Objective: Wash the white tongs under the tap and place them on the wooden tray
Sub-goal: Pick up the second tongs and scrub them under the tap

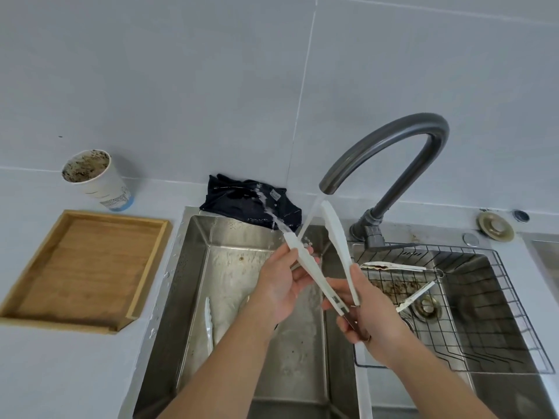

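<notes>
White tongs [334, 225] stand spread open, tips up, under the dark curved tap [393, 140]. Water runs from the spout and splashes off the left arm of the tongs. My right hand [370, 316] grips the hinge end of the tongs low down. My left hand [282, 282] holds the tongs' left arm, fingers curled around it. The wooden tray [75, 267] lies on the counter to the left of the sink [193, 237] with nothing on it.
A dirty paper cup [96, 179] stands behind the tray. A dark cloth [251, 201] lies at the sink's back edge. Another white utensil [208, 322] lies in the left basin. A wire rack [499, 313] in the right basin carries soiled white tongs [393, 266].
</notes>
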Demonstrator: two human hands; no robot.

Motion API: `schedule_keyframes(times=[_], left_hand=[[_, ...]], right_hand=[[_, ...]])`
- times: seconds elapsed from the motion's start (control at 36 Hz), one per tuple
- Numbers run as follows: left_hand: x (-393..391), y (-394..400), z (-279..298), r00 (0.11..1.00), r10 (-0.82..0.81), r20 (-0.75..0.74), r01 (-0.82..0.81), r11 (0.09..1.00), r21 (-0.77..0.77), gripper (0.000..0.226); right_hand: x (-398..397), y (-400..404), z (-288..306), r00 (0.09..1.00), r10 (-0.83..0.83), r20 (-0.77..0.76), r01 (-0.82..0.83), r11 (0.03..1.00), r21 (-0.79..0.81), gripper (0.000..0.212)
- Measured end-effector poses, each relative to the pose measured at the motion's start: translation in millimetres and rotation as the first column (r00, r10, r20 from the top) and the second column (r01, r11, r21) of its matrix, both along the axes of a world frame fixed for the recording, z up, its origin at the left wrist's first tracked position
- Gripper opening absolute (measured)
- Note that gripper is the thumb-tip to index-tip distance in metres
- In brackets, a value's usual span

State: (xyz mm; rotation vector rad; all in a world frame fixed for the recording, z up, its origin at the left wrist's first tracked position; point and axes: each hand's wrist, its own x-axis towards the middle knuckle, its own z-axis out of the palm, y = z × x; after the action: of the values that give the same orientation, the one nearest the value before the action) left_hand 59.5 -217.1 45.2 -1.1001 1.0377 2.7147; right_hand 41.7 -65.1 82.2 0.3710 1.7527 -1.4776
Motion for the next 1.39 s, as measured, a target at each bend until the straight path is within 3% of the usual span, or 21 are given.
schedule_keyframes(times=[0.25, 0.44, 0.56, 0.81, 1.11, 1.39], left_hand=[[14.1, 1.6, -1.3, 0.999, 0.027, 0.027, -0.025, 0.996, -0.080, 0.017], [26.3, -3.6, -12.2, 0.997, 0.041, 0.063, -0.031, 0.988, -0.152, 0.017], [35.7, -10.8, -20.3, 0.995, 0.044, 0.091, -0.028, 0.986, -0.166, 0.018], [62.8, -38.0, -41.8, 0.983, 0.067, 0.173, -0.029, 0.977, -0.211, 0.034], [92.1, -70.1, -62.1, 0.963, 0.105, 0.248, -0.049, 0.974, -0.220, 0.028], [98.1, -95.0, -83.3, 0.943, 0.048, 0.329, 0.040, 0.966, -0.256, 0.020]], right_hand=[[11.4, -0.3, 4.1, 0.995, -0.091, -0.033, 0.090, 0.996, -0.012, 0.052], [18.4, -3.0, 0.4, 0.976, -0.069, -0.205, 0.085, 0.994, 0.072, 0.027], [24.8, -8.3, -4.6, 0.974, -0.051, -0.221, 0.075, 0.992, 0.099, 0.017], [42.9, -22.5, -35.2, 0.980, 0.051, -0.194, -0.025, 0.991, 0.130, 0.033], [65.5, -51.6, -68.5, 0.989, 0.103, -0.106, -0.081, 0.978, 0.194, 0.038], [70.7, -74.0, -95.5, 0.983, 0.165, -0.077, -0.140, 0.956, 0.260, 0.044]])
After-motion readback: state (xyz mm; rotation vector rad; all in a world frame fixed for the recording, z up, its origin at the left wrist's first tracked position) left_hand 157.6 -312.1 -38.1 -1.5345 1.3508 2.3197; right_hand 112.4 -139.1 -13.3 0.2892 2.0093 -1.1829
